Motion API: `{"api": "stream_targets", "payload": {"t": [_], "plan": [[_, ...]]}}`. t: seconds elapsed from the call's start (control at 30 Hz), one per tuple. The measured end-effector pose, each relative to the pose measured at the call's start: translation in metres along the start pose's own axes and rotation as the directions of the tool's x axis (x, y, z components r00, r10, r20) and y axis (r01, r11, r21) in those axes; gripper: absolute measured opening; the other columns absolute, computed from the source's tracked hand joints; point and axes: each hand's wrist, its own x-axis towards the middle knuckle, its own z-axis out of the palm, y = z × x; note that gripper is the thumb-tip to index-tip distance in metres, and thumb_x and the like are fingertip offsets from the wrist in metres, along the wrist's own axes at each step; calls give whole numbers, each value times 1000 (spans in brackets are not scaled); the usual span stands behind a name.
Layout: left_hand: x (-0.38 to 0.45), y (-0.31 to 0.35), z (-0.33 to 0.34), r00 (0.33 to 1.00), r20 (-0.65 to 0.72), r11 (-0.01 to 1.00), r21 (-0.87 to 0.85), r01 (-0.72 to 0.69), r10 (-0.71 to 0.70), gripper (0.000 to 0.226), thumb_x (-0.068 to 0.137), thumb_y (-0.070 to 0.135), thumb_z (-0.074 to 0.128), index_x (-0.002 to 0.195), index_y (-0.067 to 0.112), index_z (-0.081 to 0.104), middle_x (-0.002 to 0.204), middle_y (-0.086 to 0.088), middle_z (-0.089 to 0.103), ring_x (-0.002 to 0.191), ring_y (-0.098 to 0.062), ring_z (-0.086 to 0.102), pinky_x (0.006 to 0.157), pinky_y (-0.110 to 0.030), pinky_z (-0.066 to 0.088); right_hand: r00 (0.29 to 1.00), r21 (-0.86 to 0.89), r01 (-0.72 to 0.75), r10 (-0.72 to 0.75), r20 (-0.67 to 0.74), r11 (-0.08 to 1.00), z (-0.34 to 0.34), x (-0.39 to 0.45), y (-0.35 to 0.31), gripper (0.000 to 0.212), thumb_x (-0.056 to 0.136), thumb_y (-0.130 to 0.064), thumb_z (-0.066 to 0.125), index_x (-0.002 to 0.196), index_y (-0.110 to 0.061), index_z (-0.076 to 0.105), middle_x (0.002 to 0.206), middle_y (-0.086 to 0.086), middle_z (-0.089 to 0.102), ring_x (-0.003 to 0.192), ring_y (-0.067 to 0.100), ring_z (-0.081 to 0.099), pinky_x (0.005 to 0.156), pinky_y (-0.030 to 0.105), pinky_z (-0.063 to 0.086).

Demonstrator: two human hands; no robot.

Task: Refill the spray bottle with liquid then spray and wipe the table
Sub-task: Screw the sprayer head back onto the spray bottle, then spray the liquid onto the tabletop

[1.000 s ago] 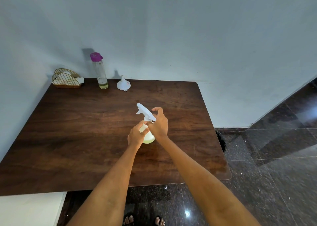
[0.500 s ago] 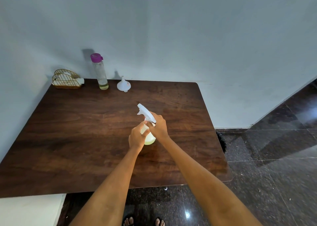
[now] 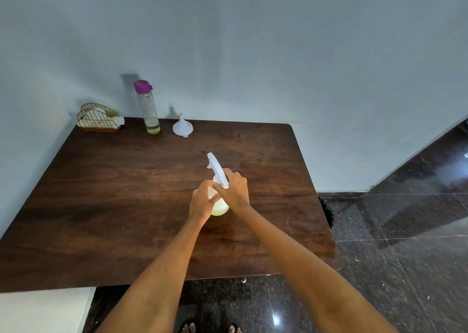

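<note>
Spray bottle point(image 3: 219, 207), a rounded translucent plastic one with pale green liquid in its lower part and a white trigger head point(image 3: 216, 169), stands upright on our dark brown wooden table point(image 3: 106, 206), and both of our hands are on it. Nearest to us, our bare forearms reach in from the bottom edge, and below them our toes show on the dark glossy tiled floor point(image 3: 405, 256). Our left hand point(image 3: 202, 201) grips the bottle's body from the left side, fingers curled round it, so that only the green base shows beneath and to the right of those fingers. Our right hand point(image 3: 234, 191) is curled round the neck just under the trigger head, knuckles up; how firmly it grips we cannot tell. The nozzle sticks out beyond the right fingers, pointing away from us and a little left. Well beyond the fingertips, along the table's far edge by the pale wall point(image 3: 253, 41), a small white plastic funnel point(image 3: 182, 128) sits mouth down with its spout up. Just left of it stands a tall clear bottle with a purple cap point(image 3: 147, 107), a little yellowish liquid at its bottom. Farther left, in the far corner, sits a gold wire napkin holder point(image 3: 99, 118) with white paper in it.
</note>
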Motion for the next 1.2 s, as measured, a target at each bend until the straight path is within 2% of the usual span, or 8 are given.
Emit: {"api": "stream_targets", "payload": {"t": [0.2,0.37,0.57,0.73,0.83,0.97,1.1,1.2], "plan": [[12,4,-10,984,174,999,-41,29,-22,51,91,22,60,137,8,43,139,-12,50,125,-28,50,104,-43,44,992,108,-23,9,127,994,-4,5,1,33,83,-26,69,110,-10,64,94,9,67,90,24,61,78,33,50],[8,2,1,997,70,999,-30,-25,27,37,95,17,52,130,6,48,128,-15,55,121,-30,53,98,-38,46,999,92,-31,27,46,995,4,0,0,30,85,-28,66,112,-14,63,90,9,66,83,21,61,72,32,51],[-1,11,11,993,-21,957,-270,105,-115,38,100,34,28,75,29,56,86,3,61,88,-19,60,68,-28,43,992,-28,-83,80,-98,996,12,-9,-4,31,90,-28,55,119,-18,58,92,9,63,84,21,58,76,34,51],[1,0,8,1000,19,999,-41,9,-8,13,98,20,45,108,21,53,114,-5,60,106,-23,58,85,-41,51,997,125,-71,71,7,990,11,-9,2,33,86,-27,62,116,-16,58,98,-8,60,98,12,48,79,28,48],[0,3,2,994,106,999,25,-44,41,47,91,19,60,135,14,44,137,-6,50,127,-28,47,103,-47,44,998,221,-40,30,51,974,6,-9,6,40,81,-29,68,115,-11,59,97,-3,62,98,19,57,81,28,47],[-13,2,-13,970,244,996,-86,39,-17,88,63,28,86,136,22,37,141,0,44,129,-19,43,105,-41,42,999,146,-8,2,41,989,1,-12,5,30,78,-23,72,104,-11,62,92,3,66,87,17,58,70,23,44],[-39,13,-20,940,317,987,-59,149,-123,102,62,36,86,145,20,29,145,-2,41,132,-22,42,104,-38,43,997,126,-66,60,48,990,-9,-12,1,34,74,-29,75,92,-14,51,71,-14,45,62,3,45,57,12,33],[-53,25,-21,914,366,985,82,155,-174,96,65,46,81,143,19,33,145,-3,42,129,-23,45,100,-38,45,981,189,-193,196,2,963,-9,-13,3,27,82,-33,68,87,-15,48,69,-12,43,64,5,47,63,19,40]]}}
